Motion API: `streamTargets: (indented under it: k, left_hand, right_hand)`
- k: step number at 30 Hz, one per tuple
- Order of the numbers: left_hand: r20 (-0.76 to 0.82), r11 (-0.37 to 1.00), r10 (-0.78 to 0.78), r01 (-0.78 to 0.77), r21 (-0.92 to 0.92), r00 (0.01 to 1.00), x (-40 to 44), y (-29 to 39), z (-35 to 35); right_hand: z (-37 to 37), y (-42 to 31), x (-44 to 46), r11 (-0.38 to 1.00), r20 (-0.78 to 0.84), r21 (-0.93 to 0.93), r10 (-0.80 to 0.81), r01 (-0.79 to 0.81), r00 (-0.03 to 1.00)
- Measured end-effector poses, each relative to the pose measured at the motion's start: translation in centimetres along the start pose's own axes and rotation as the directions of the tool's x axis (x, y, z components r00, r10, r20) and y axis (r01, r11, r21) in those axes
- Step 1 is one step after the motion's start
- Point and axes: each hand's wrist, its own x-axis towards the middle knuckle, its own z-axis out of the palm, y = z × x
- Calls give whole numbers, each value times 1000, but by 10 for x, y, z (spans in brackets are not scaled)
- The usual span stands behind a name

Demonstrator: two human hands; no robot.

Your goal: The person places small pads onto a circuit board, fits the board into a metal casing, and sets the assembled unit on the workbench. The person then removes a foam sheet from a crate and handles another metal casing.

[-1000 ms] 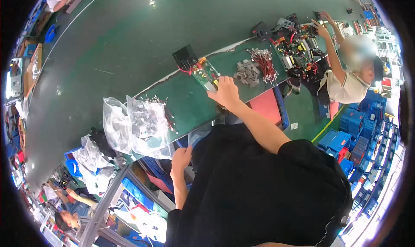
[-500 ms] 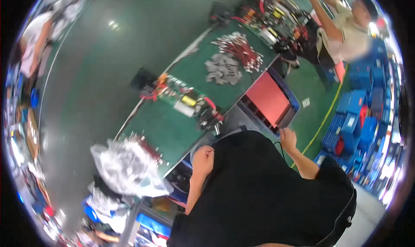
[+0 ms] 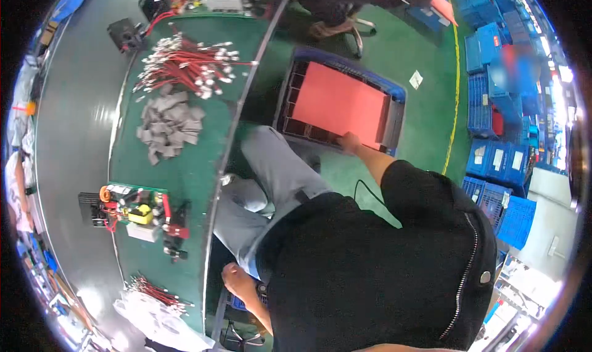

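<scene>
In the head view, the right hand (image 3: 349, 143) is at the near edge of the pink sheet (image 3: 339, 102), which lies in the crate (image 3: 401, 114), not lifted out; the left hand (image 3: 237, 281) hangs beside the surface (image 3: 185, 278). Whether either grips anything, I cannot tell. A circuit board (image 3: 141, 214) sits left; blue bins (image 3: 517, 222) stand right.

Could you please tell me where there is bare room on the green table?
Bare green table shows between the grey pieces and the lower circuit board, and between that board and the wires by the plastic bag. It is crowded around the red wire pile, beside the grey pieces, and at the plastic bag.
</scene>
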Motion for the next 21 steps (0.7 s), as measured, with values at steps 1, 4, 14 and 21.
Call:
streamTargets:
  k: [1, 4, 14, 21]
  left_hand:
    - [-31, 994, -83, 81, -70, 996, -13, -9, 2]
    - [24, 977, -214, 214, 12, 976, -50, -47, 20]
    - [253, 930, -327, 263, 255, 910, -157, -154, 57]
    - [237, 976, -214, 200, 85, 947, -104, -159, 71]
  right_hand:
    - [5, 3, -6, 1000, 0, 19, 7, -7, 1000]
    - [-6, 27, -57, 995, -233, -22, 89, -96, 968]
    - [-26, 162, -51, 969, -422, 231, 16, 91, 906]
    - [-54, 169, -48, 999, -647, 49, 38, -8, 761]
